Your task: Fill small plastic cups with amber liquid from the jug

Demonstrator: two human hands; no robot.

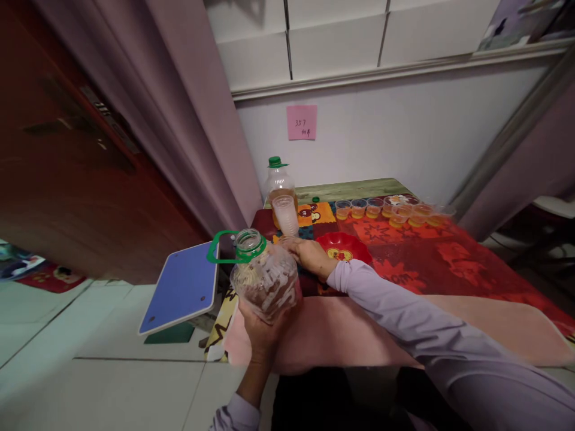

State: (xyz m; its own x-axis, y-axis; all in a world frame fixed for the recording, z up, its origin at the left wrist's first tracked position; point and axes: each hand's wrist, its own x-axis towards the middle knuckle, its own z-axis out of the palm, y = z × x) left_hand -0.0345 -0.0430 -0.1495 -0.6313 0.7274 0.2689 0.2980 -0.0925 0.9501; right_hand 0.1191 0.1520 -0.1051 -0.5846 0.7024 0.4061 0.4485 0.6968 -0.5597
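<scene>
**Pouring run — mid-way**

Row of small cups (pixel 390 209) at table's far edge already filled. Left hand (pixel 263 326) clamped under open, uncapped jug (pixel 266 276), part full. Right hand (pixel 309 254) on an empty cup (pixel 287 241) — grip probably closed, partly hidden. That cup unfilled.

Frame centre: left hand (pixel 260 332) grips open jug (pixel 266 278); right hand (pixel 312 256) beside red plate (pixel 344 245) on desk (pixel 449 263).

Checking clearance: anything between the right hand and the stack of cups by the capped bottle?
Nothing visible. The right hand lies on the table just in front of the stack of cups, with only bare cloth between them. The red plate sits off to the side, and the open jar in the left hand is nearer the camera, out of that line.
</scene>
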